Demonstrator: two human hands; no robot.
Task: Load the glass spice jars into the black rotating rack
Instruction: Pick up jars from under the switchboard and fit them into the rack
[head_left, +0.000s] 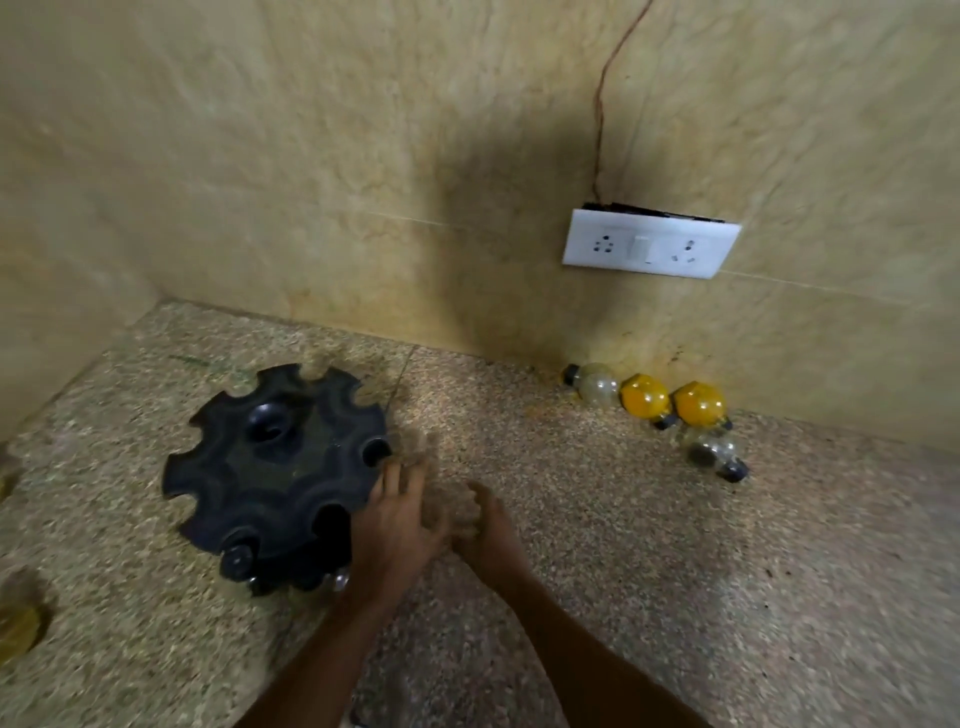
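The black rotating rack (270, 467) stands on the speckled stone counter at the left, its notched top facing up. A jar with a black cap (238, 561) sits in a slot on its near side. My left hand (396, 525) rests against the rack's right edge, fingers spread, holding nothing. Just to its right, my right hand (485, 525) hovers over the counter, blurred and empty. Several round glass jars lie on their sides by the back wall: a clear one (597, 384), two yellow-filled ones (645, 397) (698, 404), and another clear one (714, 451) in front.
A white socket and switch plate (649, 249) is on the tiled wall above the jars, with a thin wire (602, 114) running up from it. Walls close the counter at the back and left. Something yellowish (18, 631) lies at the far left edge.
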